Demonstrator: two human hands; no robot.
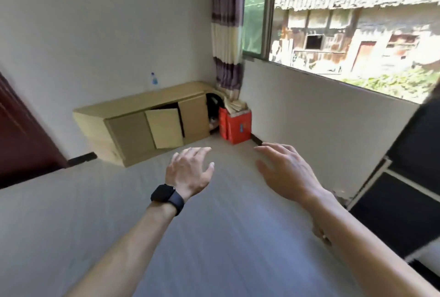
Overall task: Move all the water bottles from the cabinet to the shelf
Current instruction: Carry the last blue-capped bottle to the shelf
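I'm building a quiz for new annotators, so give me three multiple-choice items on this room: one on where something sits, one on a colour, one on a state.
1. Where is the water bottle?
A. on top of the cabinet
B. on the floor
C. in the left hand

2. What colour is the box beside the cabinet?
A. blue
B. red
C. green

3. How does the cabinet's middle door stand?
A. shut flush
B. removed
C. partly open

Answers:
1 A, the bottle stands on the cabinet top against the wall.
2 B, the box in the corner under the curtain is red.
3 C, the middle door swings out from the front while its neighbours lie flush.
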